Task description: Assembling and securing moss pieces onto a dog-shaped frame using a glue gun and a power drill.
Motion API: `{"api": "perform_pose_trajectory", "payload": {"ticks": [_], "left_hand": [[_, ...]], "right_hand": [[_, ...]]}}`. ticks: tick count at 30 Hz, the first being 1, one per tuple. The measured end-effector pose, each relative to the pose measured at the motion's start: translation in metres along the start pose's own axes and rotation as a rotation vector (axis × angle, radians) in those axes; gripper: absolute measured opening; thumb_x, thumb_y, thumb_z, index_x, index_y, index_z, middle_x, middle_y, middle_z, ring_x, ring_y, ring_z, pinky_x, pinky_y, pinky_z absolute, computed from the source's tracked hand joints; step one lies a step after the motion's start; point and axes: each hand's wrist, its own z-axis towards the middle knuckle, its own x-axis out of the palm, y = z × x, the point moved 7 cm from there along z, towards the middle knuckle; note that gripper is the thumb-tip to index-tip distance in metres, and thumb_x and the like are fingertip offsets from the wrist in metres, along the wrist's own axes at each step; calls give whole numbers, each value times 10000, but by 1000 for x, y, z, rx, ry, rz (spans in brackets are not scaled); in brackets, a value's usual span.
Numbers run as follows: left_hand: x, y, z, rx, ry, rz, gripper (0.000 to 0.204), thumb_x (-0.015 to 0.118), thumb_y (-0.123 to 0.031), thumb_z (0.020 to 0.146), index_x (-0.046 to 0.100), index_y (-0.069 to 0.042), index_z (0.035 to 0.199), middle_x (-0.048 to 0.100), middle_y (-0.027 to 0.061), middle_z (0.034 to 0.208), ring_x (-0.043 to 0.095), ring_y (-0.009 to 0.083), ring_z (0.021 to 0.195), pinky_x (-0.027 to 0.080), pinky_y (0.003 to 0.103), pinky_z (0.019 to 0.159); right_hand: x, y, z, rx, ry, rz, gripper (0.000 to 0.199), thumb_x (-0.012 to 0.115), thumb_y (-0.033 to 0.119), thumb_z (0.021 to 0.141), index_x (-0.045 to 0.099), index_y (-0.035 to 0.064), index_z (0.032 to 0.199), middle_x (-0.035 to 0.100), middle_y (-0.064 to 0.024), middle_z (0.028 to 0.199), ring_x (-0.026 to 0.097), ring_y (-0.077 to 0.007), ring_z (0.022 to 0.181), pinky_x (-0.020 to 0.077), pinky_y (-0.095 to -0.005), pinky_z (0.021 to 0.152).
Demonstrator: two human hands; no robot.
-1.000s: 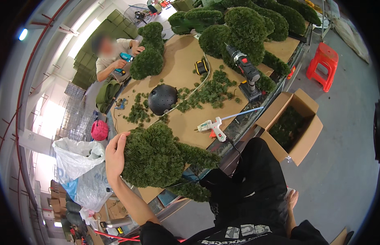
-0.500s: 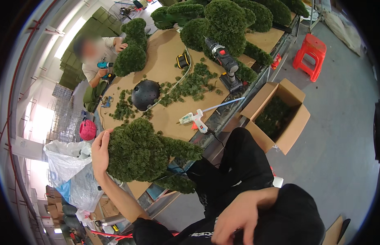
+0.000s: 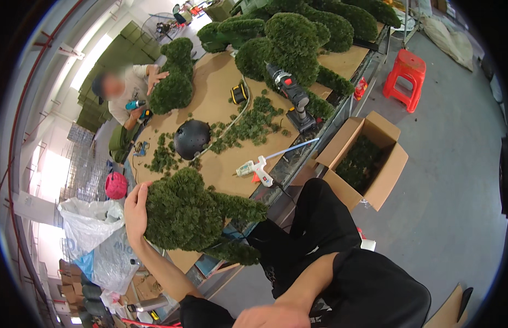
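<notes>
- Left hand (image 3: pixel 136 216) is laid, fingers extended, against the topiary (image 3: pixel 183 213); nothing is clasped.
- Topiary is set at the table's (image 3: pixel 221 183) near edge, apparently steadied one-handed.
- Right hand (image 3: pixel 273 317) has been brought inward; finger state cannot be told.

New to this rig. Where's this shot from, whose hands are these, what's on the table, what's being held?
No robot here: a person works bare-handed. The view comes from a wide fisheye camera on that person's head, looking down, so straight edges bend near the rim.

The left hand lies against the left side of a bushy green shape. The right hand is cut off by the lower edge; whether it holds anything is hidden.

Also on the table: a glue gun, a black dome, loose green sprigs and a drill. Across it, a co-worker holds a teal power tool.
</notes>
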Motion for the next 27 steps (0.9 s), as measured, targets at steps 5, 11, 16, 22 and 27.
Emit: {"api": "perform_pose_trajectory", "payload": {"ticks": [5, 11, 16, 22, 27], "left_hand": [[-10, -10, -8, -11, -23, 23, 448, 508, -360, 1110, 706, 29, 1209, 723, 94, 1099, 615, 168, 1054, 438, 305, 1002], [-9, -16, -9, -22, -27, 33, 469, 509, -382, 1111, 708, 29, 1215, 727, 95, 1118, 620, 174, 1076, 437, 309, 1012], [-4, -11, -4, -3, -30, 16, 478, 508, -389, 1112, 705, 34, 1216, 729, 93, 1126, 623, 177, 1098, 435, 309, 1023], [-13, -4, -2, -11, -29, 5, 484, 505, -389, 1115, 701, 42, 1214, 726, 95, 1145, 625, 179, 1111, 433, 310, 1030], [-8, -5, -7, -2, -24, 33, 463, 507, -375, 1115, 700, 34, 1218, 720, 91, 1111, 618, 172, 1072, 435, 303, 1008]], "right_hand": [[10, -4, 5, -32, 53, -15, 360, 561, 255, 1066, 611, -9, 827, 601, -228, 780, 582, -390, 615, 447, -468, 570], [14, -10, -3, -45, 96, -3, 359, 569, 260, 1062, 615, -8, 828, 603, -231, 781, 583, -396, 616, 449, -468, 569], [16, -14, -13, -20, 130, -7, 358, 576, 264, 1058, 619, -7, 828, 605, -235, 783, 583, -401, 617, 450, -468, 568], [8, -8, -21, 24, 192, -22, 357, 584, 268, 1053, 623, -6, 828, 608, -238, 785, 584, -407, 618, 452, -469, 567], [15, -11, -25, 45, 226, -5, 356, 591, 272, 1049, 626, -5, 829, 610, -241, 786, 585, -412, 620, 454, -469, 566]]}}
